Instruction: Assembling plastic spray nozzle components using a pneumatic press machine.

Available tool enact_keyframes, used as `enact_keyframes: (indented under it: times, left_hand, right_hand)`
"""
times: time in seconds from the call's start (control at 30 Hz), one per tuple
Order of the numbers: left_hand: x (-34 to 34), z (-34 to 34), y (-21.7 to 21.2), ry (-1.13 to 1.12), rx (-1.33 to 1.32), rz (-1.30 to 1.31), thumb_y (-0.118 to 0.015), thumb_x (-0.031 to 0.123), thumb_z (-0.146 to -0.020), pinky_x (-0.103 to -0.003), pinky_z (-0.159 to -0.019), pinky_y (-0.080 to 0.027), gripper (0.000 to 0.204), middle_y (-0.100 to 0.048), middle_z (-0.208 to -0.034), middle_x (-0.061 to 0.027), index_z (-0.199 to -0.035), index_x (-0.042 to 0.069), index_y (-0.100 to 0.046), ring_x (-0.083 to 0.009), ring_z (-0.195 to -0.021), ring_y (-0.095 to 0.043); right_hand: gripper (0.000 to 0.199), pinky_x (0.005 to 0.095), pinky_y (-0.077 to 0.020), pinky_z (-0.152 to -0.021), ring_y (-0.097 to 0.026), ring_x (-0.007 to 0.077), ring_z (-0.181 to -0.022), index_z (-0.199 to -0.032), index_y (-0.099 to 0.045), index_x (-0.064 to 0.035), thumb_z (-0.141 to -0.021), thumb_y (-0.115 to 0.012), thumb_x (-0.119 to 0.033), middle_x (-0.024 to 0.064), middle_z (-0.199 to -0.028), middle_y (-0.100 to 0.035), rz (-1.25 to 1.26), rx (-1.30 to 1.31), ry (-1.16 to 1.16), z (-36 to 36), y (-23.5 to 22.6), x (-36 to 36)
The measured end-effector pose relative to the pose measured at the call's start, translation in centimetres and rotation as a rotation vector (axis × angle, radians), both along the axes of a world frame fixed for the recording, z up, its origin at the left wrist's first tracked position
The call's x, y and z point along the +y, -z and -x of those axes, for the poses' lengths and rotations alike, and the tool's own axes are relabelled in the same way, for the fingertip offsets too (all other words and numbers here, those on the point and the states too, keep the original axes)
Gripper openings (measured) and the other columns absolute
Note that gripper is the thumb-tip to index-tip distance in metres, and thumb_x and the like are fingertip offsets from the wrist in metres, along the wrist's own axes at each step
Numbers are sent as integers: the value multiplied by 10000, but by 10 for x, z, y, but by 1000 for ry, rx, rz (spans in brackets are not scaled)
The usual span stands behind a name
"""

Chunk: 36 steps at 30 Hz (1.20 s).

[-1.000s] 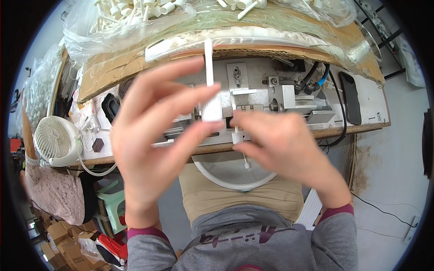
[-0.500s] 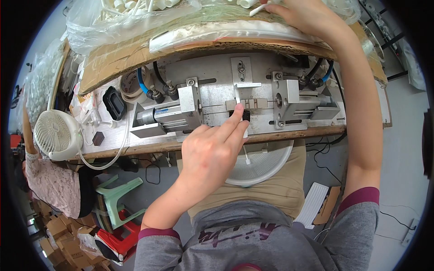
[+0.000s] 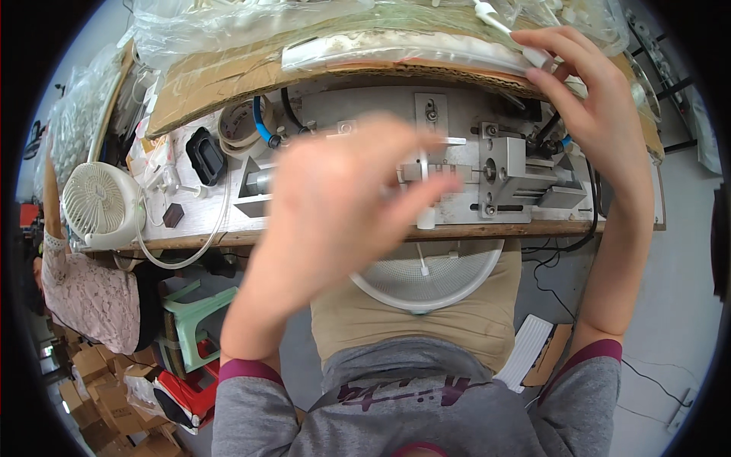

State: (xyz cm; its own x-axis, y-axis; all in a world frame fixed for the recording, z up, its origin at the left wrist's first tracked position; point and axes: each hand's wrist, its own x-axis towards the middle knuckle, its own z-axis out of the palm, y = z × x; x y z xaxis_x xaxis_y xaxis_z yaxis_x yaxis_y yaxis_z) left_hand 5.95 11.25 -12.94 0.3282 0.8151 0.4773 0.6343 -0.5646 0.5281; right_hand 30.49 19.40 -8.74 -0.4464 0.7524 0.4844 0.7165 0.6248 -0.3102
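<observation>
1. Okay, right hand (image 3: 598,99) was up at the cardboard edge (image 3: 213,95), thumb and index pinching a white stemmed part (image 3: 538,59). Other fingers half curled.
2. That part's long axis ran roughly 10:30 to 4:30. Stem seemed to pass behind the index, narrow end at 10:30; finger hid the join.
3. Left hand (image 3: 335,190) was a blur over the fixture, thumb and index spread. Couldn't tell whether they touched anything.
4. Key relation: white upright piece (image 3: 426,219) sat at 3 o'clock from the left palm, axis 12 to 6, partly behind the thumb. Left hand was nearer; right hand was well apart, at its 2 o'clock.
5. Metal clamp block (image 3: 514,164) stood at its 3 o'clock; mesh basket (image 3: 457,282) was on the lap at 6.
</observation>
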Motion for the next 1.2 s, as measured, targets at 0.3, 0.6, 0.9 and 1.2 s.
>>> enact_keyframes:
  times: [0.3,0.6,0.9,1.2]
  left_hand:
    - [132,9,-54,-149,21,-113,-747,165,-883,-374,-917,-549,322,-662,-1231,-166,-1165,15,-707,-266,-1034,-678]
    - [89,-15,-54,-82,105,-215,-731,213,-891,-393,-943,-506,403,-664,-1220,-161,-1239,23,-659,-259,-1126,-625]
    - [32,73,-10,-339,-313,-578,-770,49,-861,-222,-638,-425,88,-693,-825,-5,-934,6,-746,-74,-701,-559]
    - [-23,206,81,-765,364,-111,-853,157,-694,-383,-847,-476,307,-700,-1036,-25,-988,115,-774,-243,-941,-611]
  right_hand:
    - [284,330,-562,-675,-674,233,-848,-986,-669,-22,-743,-807,-69,134,-1103,-654,-17,169,-192,27,69,-102]
    - [96,236,-411,-481,-510,98,-446,-826,-618,-36,-744,-658,-67,178,-1165,-720,-130,-137,-90,61,103,-107]
    - [316,284,-477,-527,-572,198,-510,-945,-650,-61,-684,-821,-116,119,-1215,-710,40,-263,-94,68,88,-105]
    - [290,282,-488,-559,-590,199,-543,-917,-643,-38,-692,-807,-117,116,-1223,-705,16,-16,-124,70,100,-101]
